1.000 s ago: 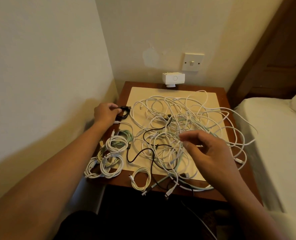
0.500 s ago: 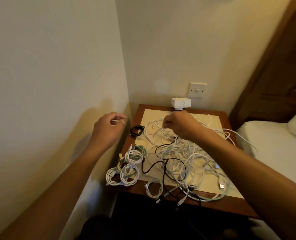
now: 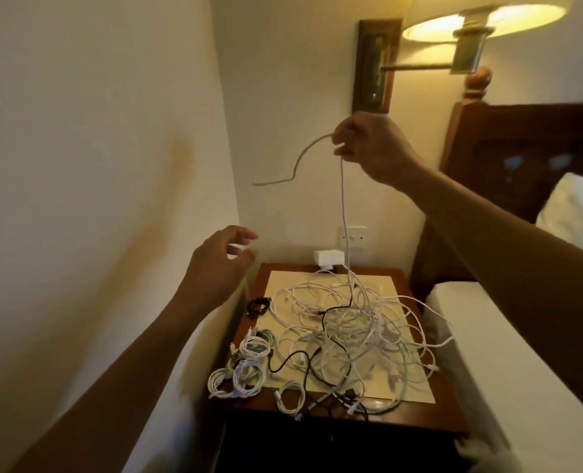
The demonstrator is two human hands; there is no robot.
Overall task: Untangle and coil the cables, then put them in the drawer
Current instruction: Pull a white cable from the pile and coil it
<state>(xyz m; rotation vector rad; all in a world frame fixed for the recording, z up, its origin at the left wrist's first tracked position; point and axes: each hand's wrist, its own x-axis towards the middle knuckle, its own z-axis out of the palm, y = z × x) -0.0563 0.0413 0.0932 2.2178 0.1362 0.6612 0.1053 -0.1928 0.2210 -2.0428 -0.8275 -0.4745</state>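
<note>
High above the small table [image 3: 450, 414], one white cable [image 3: 343, 206] hangs from the right hand [image 3: 368, 145]. The fingers and thumb of that hand pinch it tight near one end. A short bit sticks out to the left of the hand and bends down in the air. The long bit drops straight down into the messy pile of cables [image 3: 361, 322] on the table.

The pile is mostly white, with a black cable [image 3: 331, 339] winding through it. It lies on a pale mat [image 3: 283, 279] and spills over the right and front edges.

On the left side of the table lie the coiled cables [image 3: 245, 367], white and green, close together. A small black coil [image 3: 258, 306] sits behind them, near the wall [image 3: 112, 165]. One more white coil [image 3: 291, 396] lies at the front edge.

The left hand [image 3: 221, 264] is up in the air beside the wall. Its fingers are loosely bent and hold nothing.

At the back of the table stands a white box [image 3: 327, 259], and a switch [image 3: 353, 237] is on the wall just above it. A lit lamp [image 3: 481, 22] hangs higher up. A bed [image 3: 505, 353] with a white pillow [image 3: 576, 213] is just beside the table on the right.
</note>
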